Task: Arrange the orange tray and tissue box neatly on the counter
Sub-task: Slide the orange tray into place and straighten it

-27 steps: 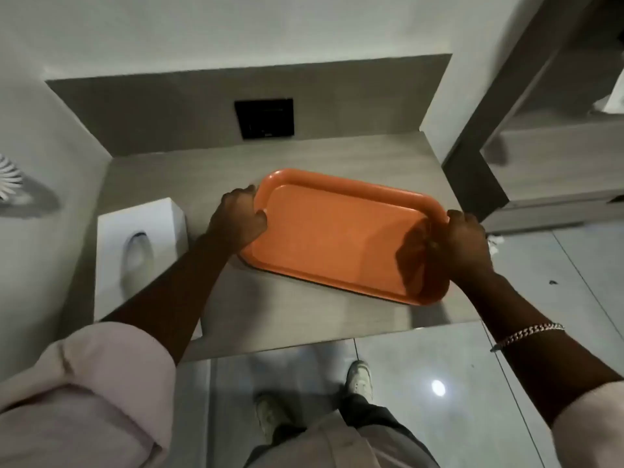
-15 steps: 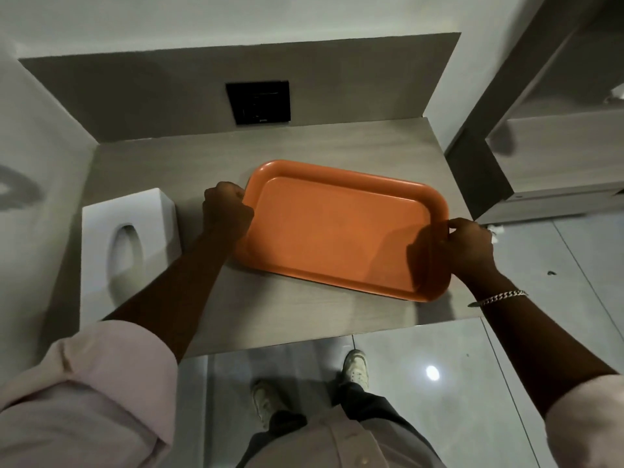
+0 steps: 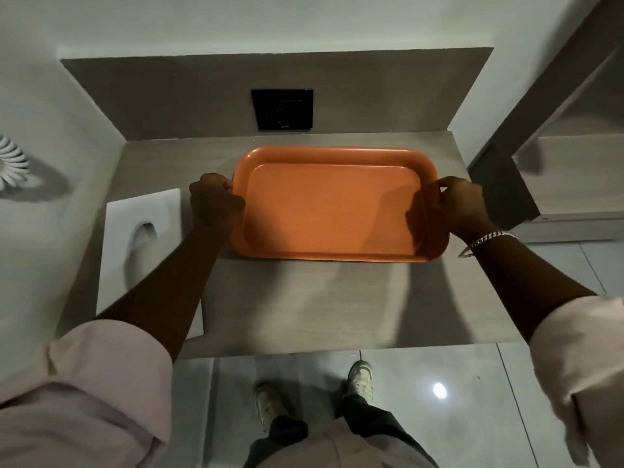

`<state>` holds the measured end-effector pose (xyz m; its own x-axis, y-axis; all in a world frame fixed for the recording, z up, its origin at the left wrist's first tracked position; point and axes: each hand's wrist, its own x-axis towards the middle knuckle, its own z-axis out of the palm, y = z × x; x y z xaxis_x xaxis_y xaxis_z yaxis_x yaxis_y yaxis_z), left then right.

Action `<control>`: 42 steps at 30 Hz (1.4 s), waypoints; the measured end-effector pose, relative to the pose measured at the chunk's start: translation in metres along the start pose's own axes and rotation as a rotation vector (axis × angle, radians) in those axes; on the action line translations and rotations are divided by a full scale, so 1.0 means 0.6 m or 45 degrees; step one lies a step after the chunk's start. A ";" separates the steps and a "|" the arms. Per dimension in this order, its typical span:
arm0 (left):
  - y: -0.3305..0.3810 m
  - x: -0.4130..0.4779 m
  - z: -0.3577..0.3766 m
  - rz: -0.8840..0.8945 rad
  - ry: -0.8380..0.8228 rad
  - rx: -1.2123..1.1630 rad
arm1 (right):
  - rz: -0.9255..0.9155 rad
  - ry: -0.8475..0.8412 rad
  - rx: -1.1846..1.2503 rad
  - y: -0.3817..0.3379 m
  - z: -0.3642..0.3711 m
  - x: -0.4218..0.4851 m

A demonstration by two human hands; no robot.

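The empty orange tray (image 3: 331,211) lies on the grey wood-grain counter (image 3: 304,298), its long sides parallel to the back wall. My left hand (image 3: 212,201) grips the tray's left rim and my right hand (image 3: 462,204) grips its right rim. The white tissue box (image 3: 141,244) stands at the counter's left end, against the side wall, its oval slot facing up. My left forearm crosses over the box's near right corner.
A black wall plate (image 3: 282,109) sits on the backsplash behind the tray. A white ribbed fixture (image 3: 11,163) hangs on the left wall. A dark post (image 3: 503,184) borders the counter's right end. The counter's front edge drops to a glossy tiled floor with my shoes.
The tray turned from a slanted position to square with the back wall and shifted toward the back. Both hands kept their grip on its ends.
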<state>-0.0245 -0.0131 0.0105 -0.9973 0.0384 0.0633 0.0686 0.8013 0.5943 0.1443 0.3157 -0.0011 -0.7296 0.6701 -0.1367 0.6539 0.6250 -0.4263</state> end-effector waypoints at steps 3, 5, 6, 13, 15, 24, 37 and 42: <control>-0.001 0.004 0.005 -0.007 -0.036 0.050 | -0.007 -0.034 -0.006 0.000 0.015 0.022; -0.002 0.005 0.008 -0.013 -0.055 0.071 | -0.020 -0.040 -0.003 0.001 0.023 0.033; -0.004 0.006 0.010 -0.015 -0.063 0.080 | -0.029 -0.043 -0.001 0.001 0.027 0.039; -0.019 0.008 0.024 -0.012 -0.111 0.124 | -0.022 -0.016 -0.004 0.001 0.045 0.066; -0.021 0.013 0.024 0.003 -0.122 0.118 | -0.021 -0.002 -0.030 -0.002 0.045 0.061; -0.028 -0.157 0.056 0.837 0.053 0.320 | -0.576 0.240 -0.109 -0.040 0.084 -0.142; -0.078 -0.254 0.132 0.743 -0.306 0.627 | -0.555 0.068 -0.438 -0.002 0.204 -0.220; -0.067 -0.223 0.135 0.739 -0.302 0.618 | -0.535 0.063 -0.417 -0.014 0.205 -0.194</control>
<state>0.1038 -0.0021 -0.0867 -0.7892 0.6121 0.0510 0.6138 0.7832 0.0991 0.1987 0.1833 -0.0914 -0.9369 0.3482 0.0314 0.3414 0.9305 -0.1328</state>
